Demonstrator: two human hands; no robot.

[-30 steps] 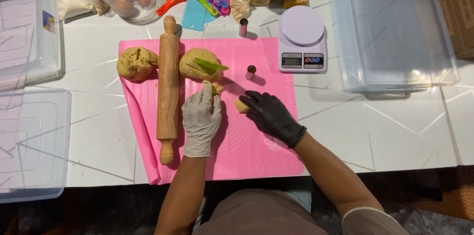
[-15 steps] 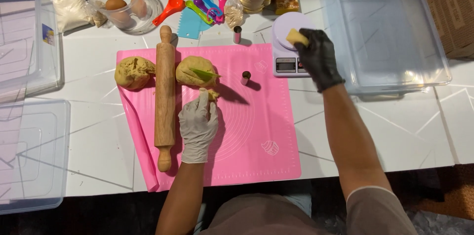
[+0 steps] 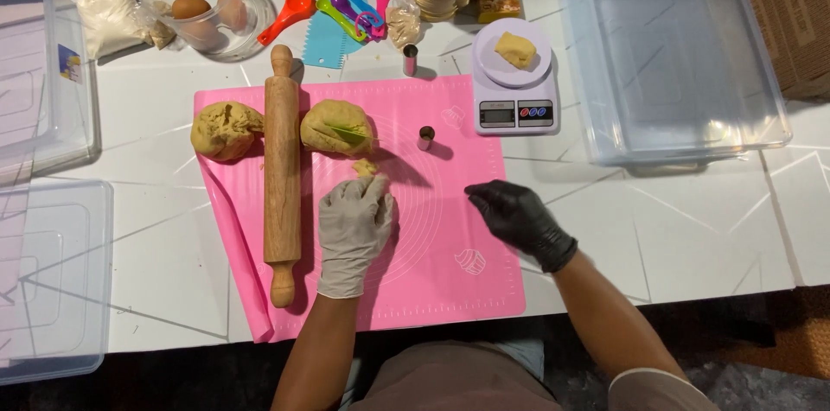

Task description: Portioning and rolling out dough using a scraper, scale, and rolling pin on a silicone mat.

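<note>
1. The left hand (image 3: 354, 225), in a pale glove, lies flat on the pink mat (image 3: 450, 290), its fingers spread a little. The fingertips touch a small dough piece (image 3: 365, 167) and hold nothing.
2. The right hand (image 3: 517, 216), in a black glove, is empty. It hovers low over the mat's right edge with loosely curled fingers, well apart from the left hand.
3. Just beyond the left hand's fingertips sits a big dough ball (image 3: 337, 127) with a green scraper stuck in it. A second dough ball (image 3: 225, 129) lies further to the left, past the wooden rolling pin (image 3: 281, 173).
4. One dough portion (image 3: 515, 50) already rests on the small scale (image 3: 513, 87), beyond the right hand. I judge the portioning has only begun, because both big balls look almost whole.
5. The clear tray (image 3: 683, 57) far to the right of the right hand appears to contain nothing.
6. Between the two hands the mat is free. A little metal cutter (image 3: 425, 137) stands just beyond that gap.
7. The tabletop (image 3: 692, 221) edge is close to both wrists, so little room remains on the near side.
</note>
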